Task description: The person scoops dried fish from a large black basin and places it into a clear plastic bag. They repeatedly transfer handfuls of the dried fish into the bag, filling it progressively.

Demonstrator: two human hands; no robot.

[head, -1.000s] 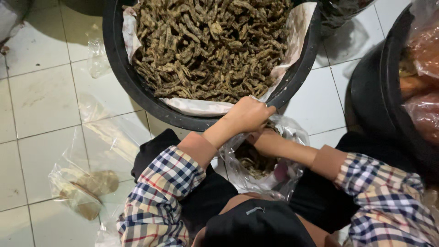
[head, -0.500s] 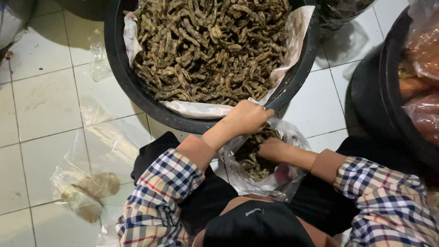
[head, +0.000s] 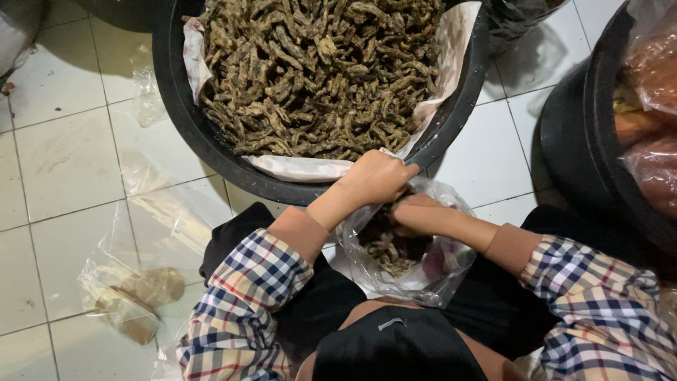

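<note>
A clear plastic bag (head: pixel 430 279) rests in my lap, partly filled with brown fried strips (head: pixel 391 250). My left hand (head: pixel 374 176) grips the bag's upper rim, next to the near edge of a big black basin (head: pixel 180 120). The basin is lined with white paper and heaped with the same fried strips (head: pixel 317 70). My right hand (head: pixel 416 212) is at the bag's mouth, fingers curled down into it; whether they hold strips is hidden.
Empty clear plastic bags (head: pixel 151 275) lie on the white floor tiles at the left. A second black basin (head: pixel 585 141) with filled bags of reddish snacks (head: pixel 652 113) stands at the right. A dark bag sits behind the big basin.
My right hand has lifted slightly from deep in the bag to its mouth. My left hand stays on the rim. The view shifted a little.
</note>
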